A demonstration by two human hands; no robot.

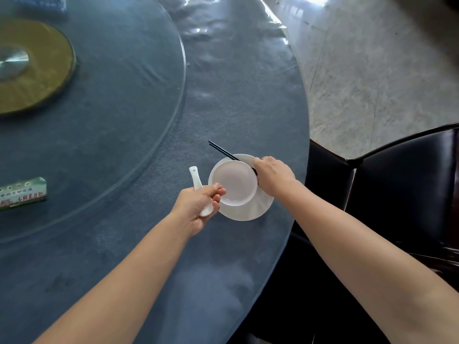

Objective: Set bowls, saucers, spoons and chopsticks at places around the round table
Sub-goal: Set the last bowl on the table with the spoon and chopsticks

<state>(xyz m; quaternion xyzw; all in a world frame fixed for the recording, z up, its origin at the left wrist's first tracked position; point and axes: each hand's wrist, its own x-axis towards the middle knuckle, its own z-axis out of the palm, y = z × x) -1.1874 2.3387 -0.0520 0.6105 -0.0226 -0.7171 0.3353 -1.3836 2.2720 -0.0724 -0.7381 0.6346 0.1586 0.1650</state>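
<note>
A white bowl (233, 183) sits in a white saucer (250, 207) near the right edge of the round worktop (236, 100), which is covered in blue cloth under clear plastic. The bowl is off-centre, toward the left and far side of the saucer, so more bare saucer rim shows at the near right.

The left hand (196, 207) has its grip pinched around a white ceramic spoon (196, 181); thumb and fingers close over the spoon at the neck, the handle points away toward the far side, and the scoop end peeks out below the fingers. The hand lies just left of the saucer, with the fingertips at the bowl's near-left rim.

The right hand (272, 173) lies over the right far side of the saucer, its grip closed on a pair of black chopsticks (222, 150). The sticks run from under the hand out to the far left, crossing the saucer's far rim, with their tips over the cloth.

Further left, a large glass turntable (111, 95) covers the middle of the worktop, with a yellowish disc (44, 70) at its centre and a green printed box (23, 192) on its near part. To the right of the worktop stands a dark chair (402, 184) on a pale stone floor (372, 70).
</note>
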